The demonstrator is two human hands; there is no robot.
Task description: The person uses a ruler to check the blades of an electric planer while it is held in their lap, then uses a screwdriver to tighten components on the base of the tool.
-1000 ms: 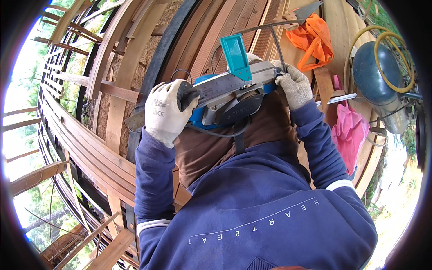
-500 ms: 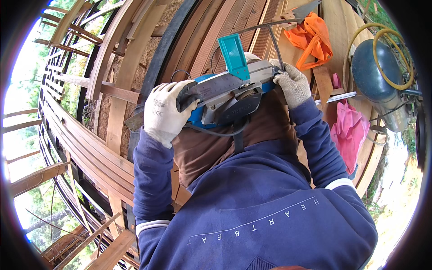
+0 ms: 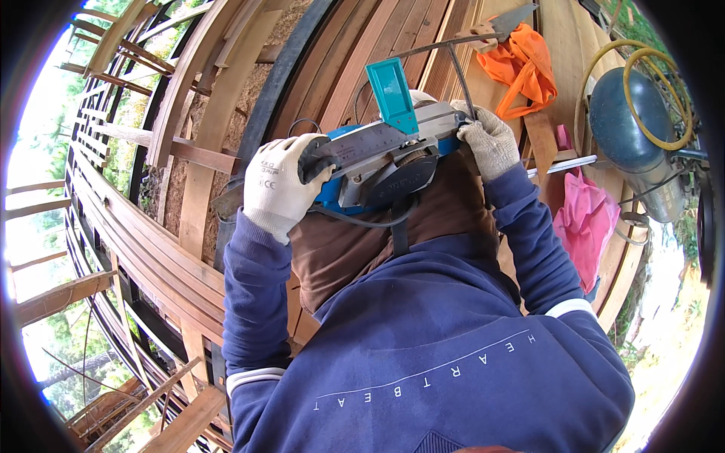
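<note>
An electric planer (image 3: pixel 332 198), blue with a silver sole, lies turned over across my lap. Laid along its sole is a try square (image 3: pixel 393 97) with a teal handle standing up and a marked steel blade. My left hand (image 3: pixel 285 181), in a white glove with dark fingertips, is closed around the left end of the blade, against the planer. At the planer's right end my right hand (image 3: pixel 489 142), gloved too, pinches the machine's edge with thumb and fingers. The planer's underside, resting on brown trousers, is mostly hidden.
Long wooden boards (image 3: pixel 362 68) lie ahead. On them to the right are an orange cloth bag (image 3: pixel 521 72), a handsaw (image 3: pixel 515 20) and a pink bag (image 3: pixel 585 223). A dark tank (image 3: pixel 633 106) with a yellow hose stands far right. Timber railings (image 3: pixel 136 226) run along the left.
Hardly anything differs. Both hands keep their hold, and the planer and try square stay in place.
</note>
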